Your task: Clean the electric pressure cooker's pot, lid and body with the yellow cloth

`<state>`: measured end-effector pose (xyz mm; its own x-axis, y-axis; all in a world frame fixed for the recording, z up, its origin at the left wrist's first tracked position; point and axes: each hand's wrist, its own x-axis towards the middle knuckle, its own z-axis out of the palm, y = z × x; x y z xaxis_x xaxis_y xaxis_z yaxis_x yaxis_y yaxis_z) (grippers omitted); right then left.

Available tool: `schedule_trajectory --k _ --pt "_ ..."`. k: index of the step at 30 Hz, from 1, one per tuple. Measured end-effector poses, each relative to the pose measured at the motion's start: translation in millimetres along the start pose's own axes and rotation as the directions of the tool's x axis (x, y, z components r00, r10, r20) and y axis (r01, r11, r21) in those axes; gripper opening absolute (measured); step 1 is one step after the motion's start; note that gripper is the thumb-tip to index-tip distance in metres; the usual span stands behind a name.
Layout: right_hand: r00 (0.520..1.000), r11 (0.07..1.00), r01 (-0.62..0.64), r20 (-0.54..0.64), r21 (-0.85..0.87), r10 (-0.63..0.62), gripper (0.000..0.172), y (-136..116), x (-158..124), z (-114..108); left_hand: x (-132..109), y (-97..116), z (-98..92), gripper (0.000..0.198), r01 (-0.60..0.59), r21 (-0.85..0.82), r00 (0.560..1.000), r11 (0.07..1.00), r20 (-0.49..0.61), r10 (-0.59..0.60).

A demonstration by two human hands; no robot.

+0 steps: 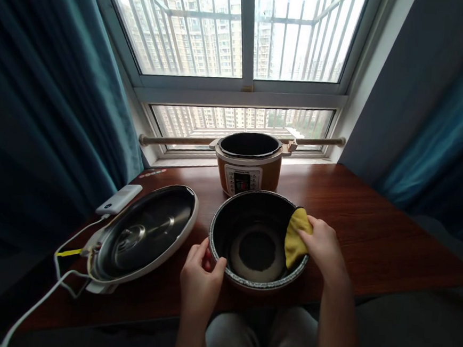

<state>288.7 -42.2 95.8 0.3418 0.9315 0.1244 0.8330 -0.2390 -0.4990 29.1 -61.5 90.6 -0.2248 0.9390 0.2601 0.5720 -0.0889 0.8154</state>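
Note:
A dark inner pot (261, 208) with a speckled rim stands on the table close in front of me. My left hand (203, 273) grips its rim at the lower left, thumb at the edge and fingers down the outside. In my right hand (322, 245) is a yellow cloth (296, 237), folded over the pot's right rim and hanging partly inside. Just behind the pot sits the orange and white pressure cooker body (247, 175), its top uncovered and its control panel facing me. Left of the pot lies the cooker lid (150, 231), dark inner side up.
A white power bank (119, 199) lies behind the lid, and a white cable (41, 300) runs from it toward the lower left. The brown wooden table (356, 221) reaches a barred window with a horizontal rail (194, 141). Blue curtains (63, 74) hang at both sides.

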Motion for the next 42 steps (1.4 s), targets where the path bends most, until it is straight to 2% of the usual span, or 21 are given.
schedule_trajectory --k 2,4,7,9,13,16,18,22,28,32,35,37,40,42 --pt "0.998 0.997 0.054 0.028 -0.056 -0.052 0.028 -1.1 10.2 -3.3 1.0 -1.7 -0.7 0.03 -0.009 -0.016 1.0 1.0 0.004 0.009" --pt "0.983 0.97 0.171 0.102 -0.172 -0.155 0.027 -5.3 25.2 -8.5 1.6 -3.4 -0.6 0.03 -0.01 -0.033 1.0 0.999 0.002 0.01" --pt "0.923 0.873 0.365 0.248 -0.324 -0.294 0.022 -19.8 55.0 -16.3 2.1 -4.8 0.5 0.027 -0.017 -0.047 1.0 0.999 -0.001 0.017" --pt "0.886 0.823 0.443 0.315 -0.355 -0.341 0.02 -35.5 75.6 -17.7 2.1 -4.9 1.5 0.027 -0.015 -0.057 1.0 0.998 -0.008 0.015" --pt "0.805 0.729 0.579 0.401 -0.366 -0.437 0.02 -75.1 102.2 -5.8 0.8 -3.7 3.1 0.031 0.013 -0.063 1.0 0.998 -0.028 -0.015" --pt "0.751 0.67 0.65 0.439 -0.358 -0.494 0.024 -99.7 107.1 7.8 -0.3 -3.3 4.5 0.033 0.049 -0.08 0.998 0.996 -0.043 -0.053" --pt "0.735 0.651 0.669 0.45 -0.359 -0.507 0.026 -107.5 107.7 13.2 -0.3 -4.0 5.4 0.036 0.071 -0.108 0.996 0.992 -0.049 -0.076" --pt "0.754 0.661 0.645 0.461 -0.385 -0.467 0.028 -99.0 110.6 9.9 1.7 -6.8 5.6 0.036 0.08 -0.151 0.993 0.985 -0.076 -0.092" --pt "0.83 0.736 0.524 0.45 -0.429 -0.329 0.032 -58.8 102.4 -12.1 5.2 -10.8 4.7 0.037 0.092 -0.099 0.988 0.991 -0.112 -0.103" --pt "0.871 0.797 0.429 0.43 -0.425 -0.239 0.032 -37.0 77.2 -26.7 4.7 -9.8 6.0 0.038 0.142 -0.106 0.983 0.984 -0.1 -0.152" --pt "0.892 0.835 0.371 0.407 -0.407 -0.198 0.05 -28.7 48.9 -37.2 4.2 -7.8 6.8 0.039 0.148 -0.102 0.98 0.984 -0.117 -0.16" --pt "0.896 0.837 0.363 0.399 -0.41 -0.193 0.055 -27.2 27.9 -43.8 4.3 -6.9 7.2 0.039 0.148 -0.092 0.979 0.985 -0.124 -0.159" --pt "0.886 0.819 0.392 0.41 -0.418 -0.215 0.037 -27.9 -2.9 -50.1 4.5 -6.3 7.5 0.039 0.147 -0.086 0.979 0.985 -0.127 -0.157" --pt "0.904 0.877 0.359 0.353 -0.319 -0.241 0.021 -29.7 -20.8 -50.9 4.3 -6.2 7.8 0.039 0.148 -0.08 0.979 0.986 -0.129 -0.157"
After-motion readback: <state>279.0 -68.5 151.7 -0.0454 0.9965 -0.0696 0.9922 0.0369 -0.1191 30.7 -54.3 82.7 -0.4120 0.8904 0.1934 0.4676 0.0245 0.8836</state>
